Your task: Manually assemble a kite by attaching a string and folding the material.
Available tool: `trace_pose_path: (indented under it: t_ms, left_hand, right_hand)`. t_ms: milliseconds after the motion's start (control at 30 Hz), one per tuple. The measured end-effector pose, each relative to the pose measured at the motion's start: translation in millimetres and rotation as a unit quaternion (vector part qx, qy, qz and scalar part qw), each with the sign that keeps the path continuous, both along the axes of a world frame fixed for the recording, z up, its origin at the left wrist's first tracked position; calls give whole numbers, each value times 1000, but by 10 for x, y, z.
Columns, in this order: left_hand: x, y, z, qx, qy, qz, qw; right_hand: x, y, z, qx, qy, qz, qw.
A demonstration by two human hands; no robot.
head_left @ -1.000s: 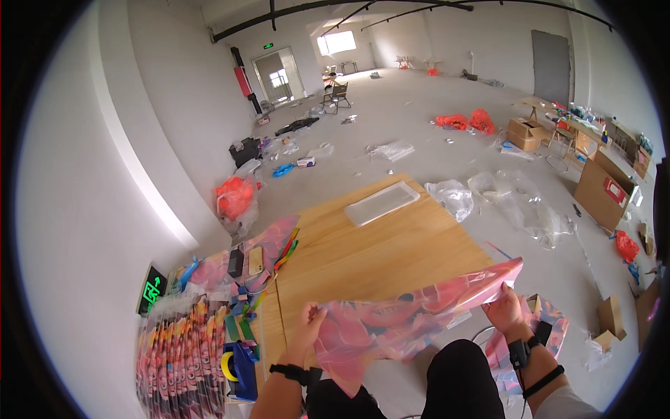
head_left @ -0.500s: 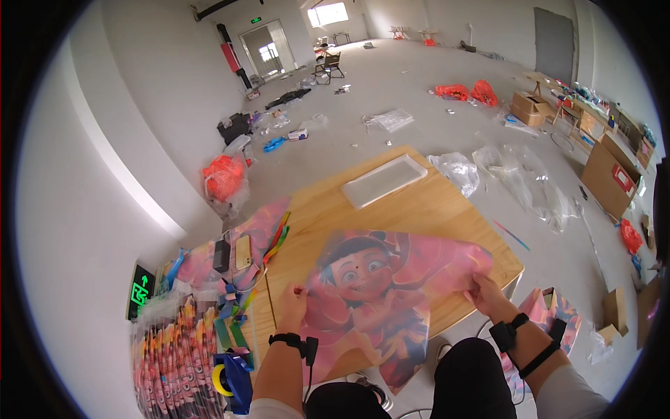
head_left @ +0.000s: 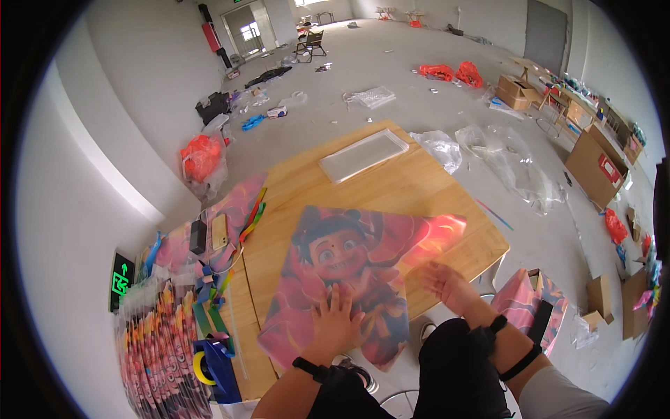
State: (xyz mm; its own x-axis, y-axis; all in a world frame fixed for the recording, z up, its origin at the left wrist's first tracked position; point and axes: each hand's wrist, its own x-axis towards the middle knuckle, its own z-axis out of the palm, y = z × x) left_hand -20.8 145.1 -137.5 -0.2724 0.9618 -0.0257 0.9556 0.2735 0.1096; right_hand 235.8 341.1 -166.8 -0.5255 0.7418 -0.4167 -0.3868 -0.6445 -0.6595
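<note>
The sheet (head_left: 366,269) is pink and red, cartoon-printed.

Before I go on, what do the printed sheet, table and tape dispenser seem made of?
Printed sheet: glossy, perhaps plastic film or coated paper, judging by glare on its right corner.
Table: wood or wood-look laminate, smooth; pale grain shows.
Tape dispenser: probably plastic, given its solid blue colour; finish too small to tell.

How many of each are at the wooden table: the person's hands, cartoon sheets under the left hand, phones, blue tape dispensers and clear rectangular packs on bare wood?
Hands: 2 (left hand, right hand)
Cartoon sheet: 1
Phone: 1
Blue tape dispenser: 1
Clear rectangular pack: 1
Total: 6
</note>
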Motion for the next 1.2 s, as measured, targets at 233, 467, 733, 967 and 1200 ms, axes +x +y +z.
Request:
trace_pose_path:
  t_ms: [233,467,733,967,1200]
  left_hand:
    - [-395,212,-524,50,55,-16,997]
    - [-741,414,-643,4,-12,-85,996]
    - [-719,538,-579,-15,-16,-59,998]
    - [-829,626,-610,-8,-27,-38,999]
    - [-798,635,-512,-26,-35,-28,999]
  right_hand:
    - [131,-940,-131,166,-299,244,908]
    - [23,-1482,-385,-178,-128,253,942]
    - [-195,-1388,-576,-228,30,222,948]
    - [-428,-1515,-389,-275,2,258,926]
    - [-611,-1773,-339,-310,93,371,870]
